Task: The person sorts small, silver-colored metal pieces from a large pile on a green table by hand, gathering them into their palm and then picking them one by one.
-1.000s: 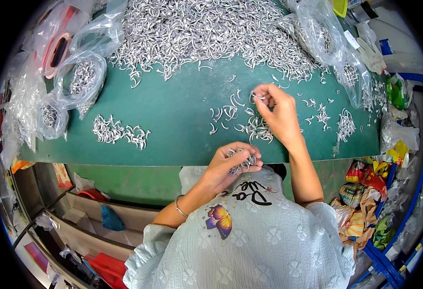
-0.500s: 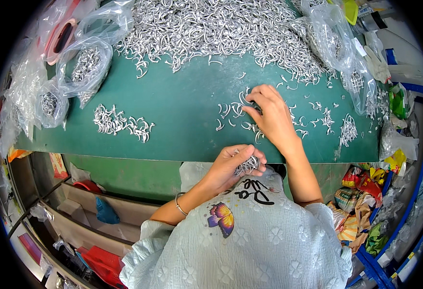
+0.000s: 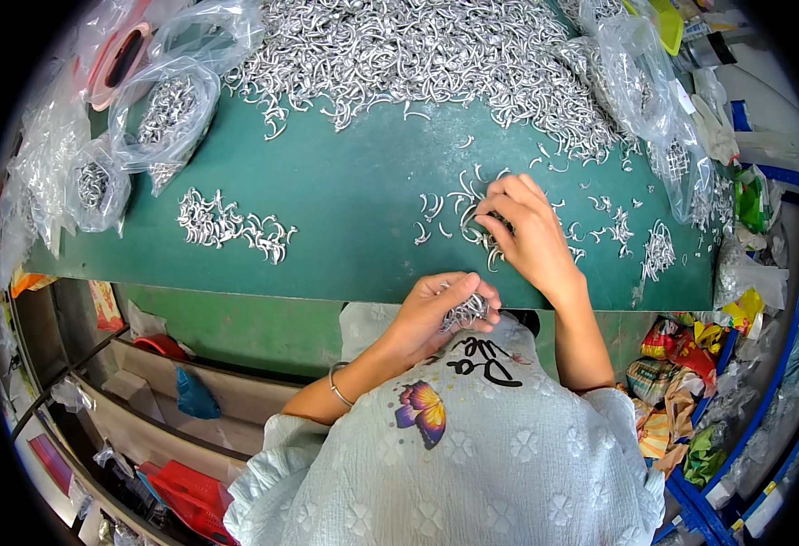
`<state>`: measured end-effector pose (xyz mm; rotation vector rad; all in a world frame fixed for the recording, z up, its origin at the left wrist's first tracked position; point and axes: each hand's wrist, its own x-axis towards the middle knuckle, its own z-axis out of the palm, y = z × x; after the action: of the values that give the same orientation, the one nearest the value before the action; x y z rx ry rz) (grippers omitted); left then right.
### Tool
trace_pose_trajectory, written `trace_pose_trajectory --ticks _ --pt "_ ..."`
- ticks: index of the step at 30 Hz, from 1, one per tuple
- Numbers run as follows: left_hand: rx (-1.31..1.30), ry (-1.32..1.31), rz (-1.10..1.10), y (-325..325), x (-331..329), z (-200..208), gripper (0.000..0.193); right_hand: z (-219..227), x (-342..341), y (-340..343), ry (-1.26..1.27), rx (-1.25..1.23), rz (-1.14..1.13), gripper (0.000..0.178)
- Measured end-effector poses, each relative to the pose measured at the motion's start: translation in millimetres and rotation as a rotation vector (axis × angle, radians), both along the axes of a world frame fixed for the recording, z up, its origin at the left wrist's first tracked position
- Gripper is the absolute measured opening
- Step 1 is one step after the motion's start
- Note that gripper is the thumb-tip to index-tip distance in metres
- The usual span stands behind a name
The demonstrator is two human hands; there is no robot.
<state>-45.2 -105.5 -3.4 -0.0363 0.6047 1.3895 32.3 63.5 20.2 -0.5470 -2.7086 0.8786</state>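
Shiny silvery metal hooks [image 3: 472, 223] are spread on a matt green counter [image 3: 354, 200]. Glossy clear plastic bags [image 3: 158, 109] are seen, and soft embossed cloth on the shirt [image 3: 472, 464].

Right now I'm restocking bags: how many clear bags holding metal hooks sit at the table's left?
2: a larger bag at the upper left, a smaller bag just below-left of it. Others may be hidden among crumpled plastic.

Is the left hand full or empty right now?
Full. The left hand is curled around a bundle of metal hooks at the green table edge; silver ends poke out between its fingers.
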Motion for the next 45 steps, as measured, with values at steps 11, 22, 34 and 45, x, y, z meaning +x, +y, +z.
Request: trace_pose_trajectory --ticks 11,22,34,45 --pt "-0.010 -0.008 -0.001 -1.4 -1.2 -1.4 0.031 -2.2 -9.1 -9.8 -0.069 0.217 0.004 0.011" --pt "-0.023 -0.010 0.001 -1.5 -3.1 -0.7 0.030 -0.4 7.4 10.7 0.049 -0.478 -0.163 0.006" --pt "-0.029 -0.022 0.008 -3.6 -4.0 -0.6 0.029 5.3 -13.0 16.0 0.275 -1.291 -0.184 0.015" --pt "-0.039 -0.039 0.007 -3.3 -2.6 -0.2 0.028 -7.4 -25.8 13.4 -0.017 -0.285 -0.157 0.014"
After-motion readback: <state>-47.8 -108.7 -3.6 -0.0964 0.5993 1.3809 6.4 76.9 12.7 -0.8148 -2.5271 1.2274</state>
